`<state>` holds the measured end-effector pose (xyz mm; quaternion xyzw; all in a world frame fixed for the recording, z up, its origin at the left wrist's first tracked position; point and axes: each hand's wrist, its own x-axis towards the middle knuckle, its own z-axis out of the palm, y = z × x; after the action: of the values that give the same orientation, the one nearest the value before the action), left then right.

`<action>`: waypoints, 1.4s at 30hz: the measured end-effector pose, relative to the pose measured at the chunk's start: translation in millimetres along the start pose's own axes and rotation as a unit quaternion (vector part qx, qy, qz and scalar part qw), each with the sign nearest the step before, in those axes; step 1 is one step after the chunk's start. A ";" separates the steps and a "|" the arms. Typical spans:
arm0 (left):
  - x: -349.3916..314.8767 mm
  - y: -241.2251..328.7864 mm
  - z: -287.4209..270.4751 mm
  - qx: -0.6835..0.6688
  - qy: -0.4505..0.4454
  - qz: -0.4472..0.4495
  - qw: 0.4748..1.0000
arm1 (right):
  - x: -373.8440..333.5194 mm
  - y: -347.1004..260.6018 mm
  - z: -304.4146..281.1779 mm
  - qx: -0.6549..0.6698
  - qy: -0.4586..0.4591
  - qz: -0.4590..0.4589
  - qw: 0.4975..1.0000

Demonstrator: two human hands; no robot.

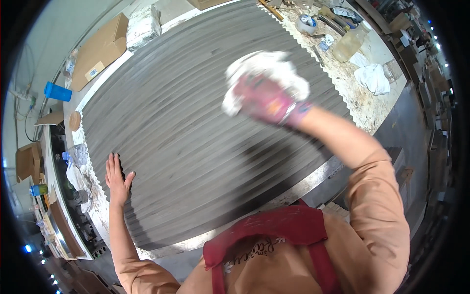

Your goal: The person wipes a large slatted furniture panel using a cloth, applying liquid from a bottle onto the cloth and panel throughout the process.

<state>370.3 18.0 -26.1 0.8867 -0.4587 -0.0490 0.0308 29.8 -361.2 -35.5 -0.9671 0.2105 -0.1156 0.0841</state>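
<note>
A large grey panel (176, 127) with wavy ridges and scalloped side edges lies flat across the worktable. My right hand (264, 100), in a pink and purple glove, is closed on a bunched white cloth (267, 63) over the right half of the panel. Hand and cloth are smeared by motion, and the palm side is hidden. Bare, my left hand (117, 179) rests flat on the panel's left edge with its fingers stretched out. A dark shadow falls on the ridges below my right arm.
Along the right table edge are a tape roll (306, 23), hand tools (333, 20), a cloudy plastic bottle (351, 43) and a crumpled white rag (373, 78). Cardboard (100, 51), a white wrapped bundle (143, 28), a blue cup (58, 91) and a clear bottle (76, 155) line the left side.
</note>
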 end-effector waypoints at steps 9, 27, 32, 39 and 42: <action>-17.8 50.6 9.5 -0.023 -0.038 0.035 0.998 | -66.8 157.0 -69.4 -0.171 -0.081 0.070 0.979; -21.8 45.6 14.2 -0.016 -0.014 0.031 0.999 | -34.2 45.2 15.5 0.108 0.063 -0.045 0.991; -15.3 51.3 12.5 -0.014 -0.018 0.043 0.999 | -102.4 217.2 -62.1 0.061 0.062 0.135 0.987; -23.3 48.5 8.7 -0.006 -0.019 0.036 0.999 | -72.0 136.7 -102.4 0.068 0.115 0.164 0.977; -21.4 46.7 11.0 -0.005 -0.021 0.040 0.999 | -94.4 126.6 -63.1 -0.018 0.014 0.007 1.000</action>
<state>318.9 8.4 -31.1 0.8664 -0.4939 -0.0684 0.0275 -119.1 -441.7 -19.4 -0.9653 0.2206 -0.1245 0.0641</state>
